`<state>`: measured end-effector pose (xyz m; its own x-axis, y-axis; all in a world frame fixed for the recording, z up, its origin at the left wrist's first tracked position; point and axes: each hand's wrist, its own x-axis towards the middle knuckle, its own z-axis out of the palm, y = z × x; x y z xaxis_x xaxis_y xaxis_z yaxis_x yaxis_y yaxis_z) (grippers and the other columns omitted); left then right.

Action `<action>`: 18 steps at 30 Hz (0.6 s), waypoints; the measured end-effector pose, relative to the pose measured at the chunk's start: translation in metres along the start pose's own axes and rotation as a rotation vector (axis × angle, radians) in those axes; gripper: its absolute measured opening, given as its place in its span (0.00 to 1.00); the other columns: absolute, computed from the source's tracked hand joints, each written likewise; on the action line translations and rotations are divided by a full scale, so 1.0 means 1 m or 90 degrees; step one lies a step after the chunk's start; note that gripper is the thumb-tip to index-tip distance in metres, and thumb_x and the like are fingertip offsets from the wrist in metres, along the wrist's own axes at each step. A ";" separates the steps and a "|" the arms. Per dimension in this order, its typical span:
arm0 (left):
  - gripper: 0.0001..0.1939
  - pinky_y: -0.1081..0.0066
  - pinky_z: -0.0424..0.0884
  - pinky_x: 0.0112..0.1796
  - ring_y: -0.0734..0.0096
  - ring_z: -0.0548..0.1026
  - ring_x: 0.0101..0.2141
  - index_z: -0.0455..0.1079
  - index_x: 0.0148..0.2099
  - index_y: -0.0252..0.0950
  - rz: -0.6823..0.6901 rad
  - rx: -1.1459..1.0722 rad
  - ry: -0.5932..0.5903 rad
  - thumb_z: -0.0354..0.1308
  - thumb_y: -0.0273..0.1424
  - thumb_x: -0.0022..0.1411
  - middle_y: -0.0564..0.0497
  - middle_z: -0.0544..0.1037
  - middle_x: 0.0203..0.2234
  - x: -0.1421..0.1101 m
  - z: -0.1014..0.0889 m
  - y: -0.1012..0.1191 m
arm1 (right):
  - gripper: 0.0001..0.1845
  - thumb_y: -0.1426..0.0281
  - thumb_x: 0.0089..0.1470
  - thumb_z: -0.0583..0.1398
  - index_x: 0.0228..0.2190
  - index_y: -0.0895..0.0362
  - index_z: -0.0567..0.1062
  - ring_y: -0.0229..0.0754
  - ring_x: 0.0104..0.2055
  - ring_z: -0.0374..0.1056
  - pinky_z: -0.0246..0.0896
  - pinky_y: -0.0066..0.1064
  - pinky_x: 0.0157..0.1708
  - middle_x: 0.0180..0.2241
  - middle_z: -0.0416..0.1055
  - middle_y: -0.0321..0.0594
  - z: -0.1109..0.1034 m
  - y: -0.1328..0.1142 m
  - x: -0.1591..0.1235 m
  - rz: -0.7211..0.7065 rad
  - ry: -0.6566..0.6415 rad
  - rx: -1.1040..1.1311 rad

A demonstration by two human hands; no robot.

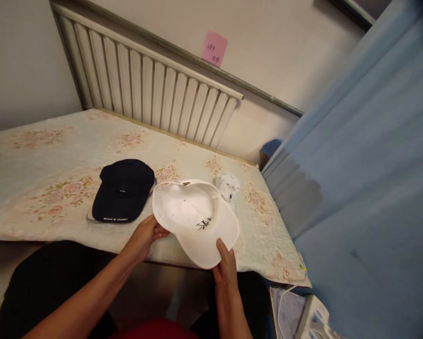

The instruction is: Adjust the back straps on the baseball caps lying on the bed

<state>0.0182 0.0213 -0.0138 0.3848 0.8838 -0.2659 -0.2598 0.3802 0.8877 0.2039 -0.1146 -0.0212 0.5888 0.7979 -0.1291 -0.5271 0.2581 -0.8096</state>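
A white baseball cap (197,207) is held between my two hands above the front edge of the bed, its inside turned up toward me. Its brim points to the lower right, and dark stitched letters show at the front panel. My left hand (150,235) grips the cap's side edge, fingers curled beneath it. On the brim's tip my right hand (226,263) is closed, thumb on top. Left of the white cap lies a black cap (125,188) with small white lettering along its brim. A second white cap (227,185) with a small dark logo sits just behind, partly hidden.
The caps are over a bed with a pale floral cover (73,165). Behind it stand a white radiator (155,89) and a wall with a pink note (214,48). A blue curtain (360,165) hangs at right, above a white plastic appliance (315,320) with a cord.
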 end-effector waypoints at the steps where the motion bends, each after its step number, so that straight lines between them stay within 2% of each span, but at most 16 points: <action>1: 0.19 0.66 0.71 0.36 0.66 0.75 0.30 0.70 0.41 0.34 0.014 0.008 0.029 0.56 0.44 0.55 0.47 0.78 0.32 0.000 -0.002 0.000 | 0.38 0.65 0.48 0.64 0.58 0.59 0.60 0.50 0.49 0.70 0.65 0.43 0.49 0.48 0.73 0.48 0.000 -0.001 0.000 -0.004 -0.002 -0.006; 5: 0.10 0.73 0.66 0.29 0.75 0.67 0.23 0.66 0.32 0.36 0.137 0.087 0.250 0.54 0.39 0.57 0.57 0.68 0.21 -0.009 -0.012 0.003 | 0.37 0.65 0.47 0.65 0.57 0.60 0.62 0.49 0.48 0.71 0.64 0.42 0.50 0.47 0.74 0.49 -0.001 -0.001 0.000 -0.031 0.020 -0.051; 7: 0.09 0.75 0.64 0.29 0.75 0.66 0.24 0.65 0.31 0.38 0.226 0.175 0.314 0.51 0.37 0.60 0.58 0.66 0.20 -0.021 -0.012 0.009 | 0.37 0.64 0.46 0.65 0.56 0.61 0.63 0.49 0.47 0.71 0.65 0.42 0.49 0.46 0.74 0.50 -0.003 0.000 0.001 -0.042 0.035 -0.089; 9: 0.10 0.74 0.65 0.30 0.73 0.67 0.25 0.64 0.31 0.39 0.306 0.295 0.283 0.49 0.37 0.61 0.58 0.67 0.21 -0.033 -0.007 0.017 | 0.36 0.64 0.46 0.65 0.55 0.63 0.64 0.49 0.47 0.72 0.65 0.41 0.49 0.46 0.75 0.50 -0.004 0.002 0.003 -0.054 0.044 -0.135; 12: 0.10 0.71 0.67 0.37 0.69 0.72 0.32 0.67 0.36 0.39 0.352 0.400 0.195 0.49 0.38 0.61 0.54 0.72 0.27 -0.037 0.003 0.030 | 0.32 0.62 0.46 0.65 0.51 0.64 0.69 0.50 0.45 0.72 0.67 0.40 0.47 0.43 0.76 0.50 -0.003 0.002 0.002 -0.066 0.043 -0.208; 15: 0.13 0.67 0.67 0.42 0.64 0.74 0.39 0.69 0.41 0.38 0.346 0.501 0.131 0.49 0.37 0.59 0.49 0.76 0.37 -0.022 0.009 0.036 | 0.28 0.60 0.46 0.65 0.45 0.65 0.73 0.50 0.41 0.74 0.70 0.38 0.41 0.39 0.78 0.50 0.002 -0.006 -0.004 -0.045 0.020 -0.282; 18: 0.14 0.66 0.66 0.44 0.62 0.74 0.40 0.70 0.40 0.38 0.288 0.558 0.076 0.48 0.37 0.58 0.49 0.77 0.37 -0.002 0.008 0.034 | 0.26 0.59 0.45 0.65 0.42 0.65 0.76 0.51 0.39 0.74 0.71 0.38 0.38 0.36 0.78 0.50 0.008 -0.018 -0.011 -0.035 -0.021 -0.338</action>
<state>0.0154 0.0302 0.0196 0.3065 0.9359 0.1735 0.4052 -0.2932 0.8660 0.2016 -0.1234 -0.0006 0.5830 0.8096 -0.0677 -0.1086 -0.0049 -0.9941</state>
